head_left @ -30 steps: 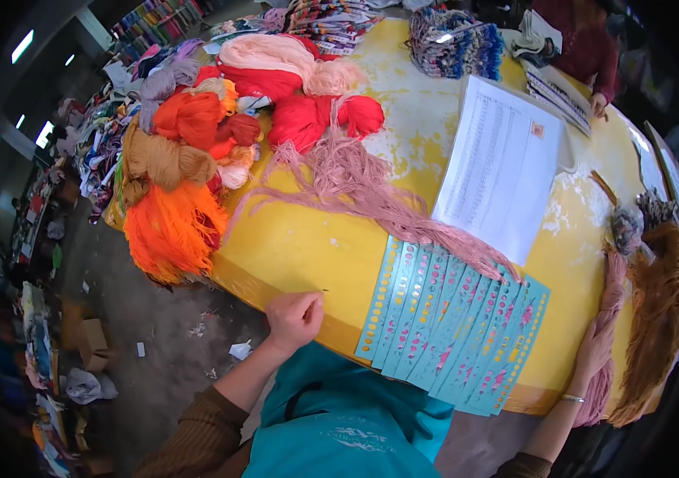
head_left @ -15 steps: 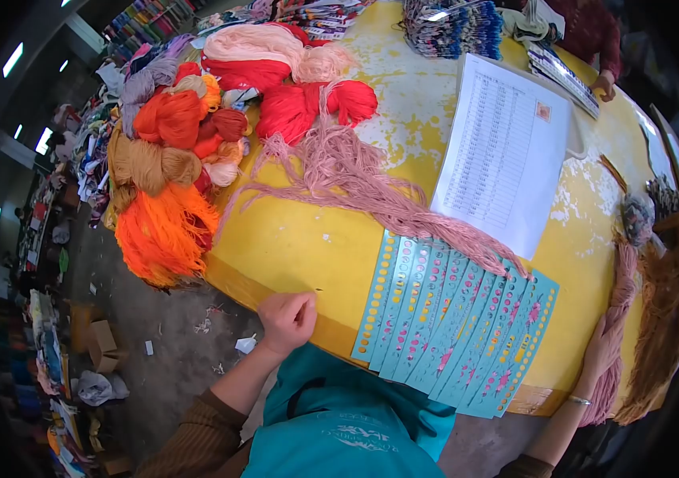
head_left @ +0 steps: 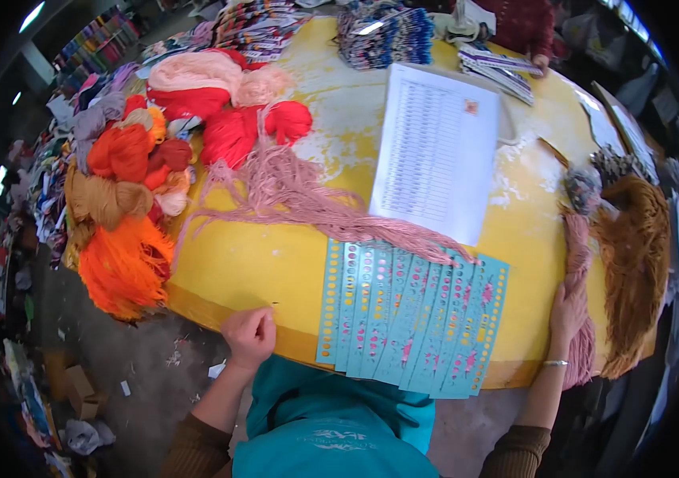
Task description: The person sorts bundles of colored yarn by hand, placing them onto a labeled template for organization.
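Note:
My left hand (head_left: 249,336) is closed in a fist at the table's front edge; whatever may be inside it is hidden. At the right end, my right hand (head_left: 567,315) is closed on a dusty-pink yarn skein (head_left: 578,263) that hangs over the edge, its fingers partly hidden. Between my hands lies a fanned row of teal punched cards (head_left: 411,319) with round holes and pink floral prints. Loose pink strands (head_left: 307,199) stretch across the table, their ends over the cards' upper edge. Behind the cards is a printed sheet (head_left: 439,151).
Red, peach, tan and orange yarn bundles (head_left: 124,255) crowd the left side. Brown yarn (head_left: 634,271) hangs at the right edge beside a grey yarn ball (head_left: 582,191). Dark blue skeins (head_left: 383,36) lie at the back, and another person's hand (head_left: 541,64) rests near bundled strips (head_left: 498,72).
The whole view has shifted left as my head turned. My left fist stays at the table edge, and my right hand stays on the pink skein.

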`<state>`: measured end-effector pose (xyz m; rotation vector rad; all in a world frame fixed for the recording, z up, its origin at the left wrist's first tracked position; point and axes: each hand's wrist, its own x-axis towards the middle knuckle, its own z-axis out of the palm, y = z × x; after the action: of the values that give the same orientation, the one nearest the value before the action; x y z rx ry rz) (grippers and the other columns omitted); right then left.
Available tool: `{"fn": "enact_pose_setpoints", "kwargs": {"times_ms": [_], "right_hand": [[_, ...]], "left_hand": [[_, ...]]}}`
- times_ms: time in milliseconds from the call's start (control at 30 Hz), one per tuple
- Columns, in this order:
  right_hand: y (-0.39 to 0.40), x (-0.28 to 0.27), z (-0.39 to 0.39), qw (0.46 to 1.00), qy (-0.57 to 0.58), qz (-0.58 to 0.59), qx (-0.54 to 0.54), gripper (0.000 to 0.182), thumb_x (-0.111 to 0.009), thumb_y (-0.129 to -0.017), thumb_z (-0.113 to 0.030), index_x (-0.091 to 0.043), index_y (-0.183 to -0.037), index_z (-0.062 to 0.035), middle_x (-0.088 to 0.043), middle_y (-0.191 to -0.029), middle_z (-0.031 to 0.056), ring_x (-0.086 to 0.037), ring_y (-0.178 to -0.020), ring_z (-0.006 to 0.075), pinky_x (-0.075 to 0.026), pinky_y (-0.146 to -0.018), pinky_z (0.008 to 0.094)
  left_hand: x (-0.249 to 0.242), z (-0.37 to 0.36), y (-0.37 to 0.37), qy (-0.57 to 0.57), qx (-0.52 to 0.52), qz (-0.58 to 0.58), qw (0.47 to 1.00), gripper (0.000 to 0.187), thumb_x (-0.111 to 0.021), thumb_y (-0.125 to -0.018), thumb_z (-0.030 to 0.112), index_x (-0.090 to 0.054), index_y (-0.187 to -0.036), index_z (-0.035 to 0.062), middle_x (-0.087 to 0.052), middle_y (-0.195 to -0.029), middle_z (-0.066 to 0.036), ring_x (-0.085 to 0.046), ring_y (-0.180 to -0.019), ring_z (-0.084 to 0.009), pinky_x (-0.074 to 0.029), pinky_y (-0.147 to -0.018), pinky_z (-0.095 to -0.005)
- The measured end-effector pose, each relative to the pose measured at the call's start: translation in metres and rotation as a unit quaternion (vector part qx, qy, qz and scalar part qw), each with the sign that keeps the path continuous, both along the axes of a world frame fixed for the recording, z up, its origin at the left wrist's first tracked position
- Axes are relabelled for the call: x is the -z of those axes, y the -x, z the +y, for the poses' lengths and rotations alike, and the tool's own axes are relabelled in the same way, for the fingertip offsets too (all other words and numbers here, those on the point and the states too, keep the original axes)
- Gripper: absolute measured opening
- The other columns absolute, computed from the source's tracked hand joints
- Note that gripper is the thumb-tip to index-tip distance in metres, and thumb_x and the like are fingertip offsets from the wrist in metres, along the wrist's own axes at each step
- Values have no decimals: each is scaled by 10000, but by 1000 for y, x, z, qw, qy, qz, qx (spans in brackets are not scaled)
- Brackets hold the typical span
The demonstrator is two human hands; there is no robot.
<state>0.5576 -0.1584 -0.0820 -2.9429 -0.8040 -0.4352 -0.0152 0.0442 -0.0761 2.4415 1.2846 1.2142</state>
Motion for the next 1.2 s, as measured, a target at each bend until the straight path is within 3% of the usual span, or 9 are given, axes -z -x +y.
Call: {"fn": "enact_pose_setpoints", "kwargs": {"times_ms": [633, 733, 800, 833, 933, 1000, 1067, 1133, 1200], "right_hand": [[11, -8, 0, 999, -21, -9, -23, 703, -490, -924, -375, -236, -1494, -52, -476, -1376, 199, -477, -1228, 351, -362, -1013, 453], [11, -6, 0, 999, -26, -23, -27, 701, -489, -923, -378, -232, -1498, -70, -487, -1367, 186, -486, -1219, 345, -364, -1008, 455], [11, -6, 0, 999, -28, -25, -25, 700, -488, -923, -380, -231, -1501, -81, -490, -1364, 177, -488, -1217, 339, -362, -1008, 455], [12, -7, 0, 999, -30, -26, -26, 698, -488, -923, -383, -230, -1503, -93, -493, -1362, 169, -490, -1216, 332, -361, -1008, 456], [15, -8, 1, 999, -25, -25, -13, 699, -486, -924, -390, -224, -1507, -108, -492, -1365, 160, -489, -1221, 322, -354, -1014, 455], [15, -8, 2, 1000, -20, -20, -9, 698, -484, -925, -393, -224, -1507, -109, -491, -1365, 160, -488, -1222, 320, -352, -1015, 455], [14, -7, 2, 1000, -15, -16, -7, 698, -483, -927, -397, -225, -1507, -109, -489, -1366, 160, -486, -1224, 318, -351, -1016, 454], [11, -2, 0, 999, -16, -43, -13, 694, -475, -933, -405, -222, -1508, -111, -489, -1367, 160, -485, -1226, 318, -350, -1018, 455], [8, 0, -1, 999, -13, -40, -12, 694, -472, -934, -408, -221, -1509, -112, -486, -1371, 159, -483, -1229, 318, -348, -1020, 456]], "left_hand": [[-3, -3, 0, 1, 15, 0, 1000, 39, -603, -781, 28, -617, -749, 45, -559, -592, -100, -548, -512, -297, -402, -468, -353], [0, -3, 5, 48, 0, 6, 999, 103, -632, -812, 65, -586, -724, 39, -498, -560, -96, -527, -489, -240, -384, -468, -346], [1, 0, 8, 219, -50, -68, 972, 198, -634, -870, 103, -557, -702, 32, -451, -535, -48, -469, -474, -143, -352, -463, -315], [-11, 5, 6, 319, 3, -167, 933, 218, -603, -919, 116, -553, -727, 25, -434, -547, 10, -427, -503, -80, -343, -473, -264], [-65, -6, -23, 438, 114, -272, 849, 181, -549, -949, 86, -565, -779, 25, -465, -602, 35, -430, -522, -74, -353, -500, -214], [-118, -31, -47, 475, 249, -297, 790, 137, -522, -962, 83, -586, -866, 8, -534, -660, 5, -521, -623, -114, -437, -595, -240], [-160, -54, -70, 399, 417, -257, 775, 214, -473, -958, 70, -515, -755, 17, -539, -642, -63, -517, -548, -171, -403, -512, -292], [-194, -68, -80, 540, 553, -297, 561, 202, -497, -945, 86, -558, -782, -17, -582, -688, -94, -551, -589, -238, -430, -530, -340], [-194, -61, -93, 573, 746, -132, 312, 149, -542, -915, 69, -602, -834, -42, -622, -772, -111, -600, -668, -262, -463, -578, -344]]}}
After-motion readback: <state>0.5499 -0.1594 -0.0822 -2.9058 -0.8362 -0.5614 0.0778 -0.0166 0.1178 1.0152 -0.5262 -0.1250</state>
